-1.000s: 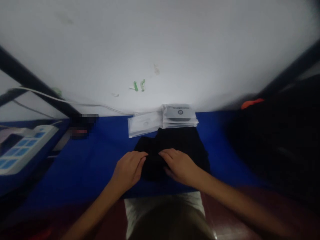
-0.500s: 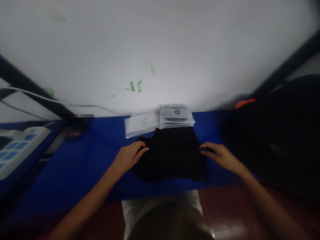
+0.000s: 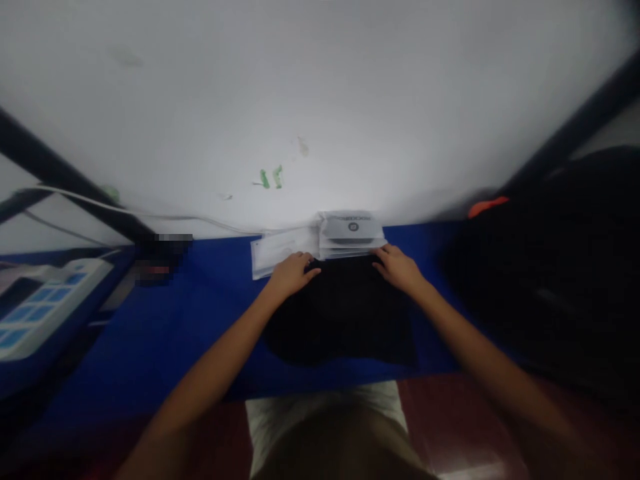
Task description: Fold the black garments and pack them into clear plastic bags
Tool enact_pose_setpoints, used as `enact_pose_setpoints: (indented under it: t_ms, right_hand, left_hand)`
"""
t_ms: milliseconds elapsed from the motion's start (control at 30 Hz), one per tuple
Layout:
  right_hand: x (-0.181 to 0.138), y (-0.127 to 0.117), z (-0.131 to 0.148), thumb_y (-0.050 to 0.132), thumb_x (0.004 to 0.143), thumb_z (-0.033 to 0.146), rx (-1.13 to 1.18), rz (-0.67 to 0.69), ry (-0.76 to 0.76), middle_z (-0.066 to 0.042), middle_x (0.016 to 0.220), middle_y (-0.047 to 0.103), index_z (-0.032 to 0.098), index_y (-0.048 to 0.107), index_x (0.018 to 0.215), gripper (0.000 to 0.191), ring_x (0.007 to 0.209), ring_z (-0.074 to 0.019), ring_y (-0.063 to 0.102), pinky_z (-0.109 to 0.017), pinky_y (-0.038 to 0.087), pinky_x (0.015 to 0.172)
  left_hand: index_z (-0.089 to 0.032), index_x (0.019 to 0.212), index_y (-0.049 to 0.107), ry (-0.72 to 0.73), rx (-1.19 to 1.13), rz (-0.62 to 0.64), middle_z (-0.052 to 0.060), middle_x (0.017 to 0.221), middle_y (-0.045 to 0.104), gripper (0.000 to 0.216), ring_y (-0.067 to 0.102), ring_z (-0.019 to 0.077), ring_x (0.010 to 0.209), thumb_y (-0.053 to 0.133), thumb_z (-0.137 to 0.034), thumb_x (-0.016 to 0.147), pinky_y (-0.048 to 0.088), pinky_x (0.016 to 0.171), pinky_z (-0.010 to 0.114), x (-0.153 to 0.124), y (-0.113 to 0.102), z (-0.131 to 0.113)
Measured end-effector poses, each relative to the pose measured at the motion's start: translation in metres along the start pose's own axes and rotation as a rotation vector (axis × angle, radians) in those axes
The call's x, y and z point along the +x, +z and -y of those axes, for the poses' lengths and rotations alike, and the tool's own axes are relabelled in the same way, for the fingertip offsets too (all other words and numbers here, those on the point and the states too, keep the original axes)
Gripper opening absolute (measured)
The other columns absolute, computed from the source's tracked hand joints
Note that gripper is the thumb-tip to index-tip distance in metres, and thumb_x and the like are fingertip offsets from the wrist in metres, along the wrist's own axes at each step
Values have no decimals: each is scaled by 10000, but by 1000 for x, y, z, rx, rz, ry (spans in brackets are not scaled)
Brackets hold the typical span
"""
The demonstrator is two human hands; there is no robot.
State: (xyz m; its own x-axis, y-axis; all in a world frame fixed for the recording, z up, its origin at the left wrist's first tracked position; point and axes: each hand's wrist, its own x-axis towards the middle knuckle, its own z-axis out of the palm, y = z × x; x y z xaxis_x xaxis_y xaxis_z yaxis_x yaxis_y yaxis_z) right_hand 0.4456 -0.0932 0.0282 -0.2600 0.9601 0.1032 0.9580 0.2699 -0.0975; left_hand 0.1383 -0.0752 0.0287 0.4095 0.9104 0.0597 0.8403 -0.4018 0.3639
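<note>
I can't make out the folds in the black cloth [image 3: 345,313], or whether the left hand [image 3: 291,272] and right hand [image 3: 397,268] pinch it, the lettering [image 3: 353,217] on the plastic bags [image 3: 345,253] is too blurred to read, and the power strip [image 3: 50,303] and black heap [image 3: 560,280] run out of view at left and right.
</note>
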Motion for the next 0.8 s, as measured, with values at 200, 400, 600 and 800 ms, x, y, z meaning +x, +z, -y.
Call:
enact_pose_setpoints:
  t_ms: [200,400,600,800]
  right_hand:
    - [9,3,0,524,912,204,35,75,-33,-135,1178,597,191,557,1283,373,1066,-262,574,-328,483,847]
    - [13,-1,1,548,892,207,32,87,-86,-148,1163,584,186,566,1282,392,1055,-268,557,-346,460,871]
    - [14,-1,4,596,833,200,90,15,-222,-138,1025,570,150,653,1107,284,983,-281,521,-414,433,880]
    - [-14,-30,3,608,778,182,172,-152,-311,-146,1256,557,191,585,855,82,1138,-336,476,-498,359,949]
  left_hand:
    - [-200,955,603,11,-50,-42,63,952,642,112,602,229,884,553,-235,860,461,734,333,8,6,-3]
    - [-197,912,585,78,-169,-129,38,942,625,90,594,176,867,530,-208,842,484,784,307,1,1,-5]
    - [-205,948,610,191,-443,-142,8,973,670,111,618,148,872,553,-237,857,497,777,283,-12,-9,-10]
    - [-206,959,613,292,-350,-156,36,983,638,118,602,163,904,546,-207,862,494,831,316,-34,-26,-11]
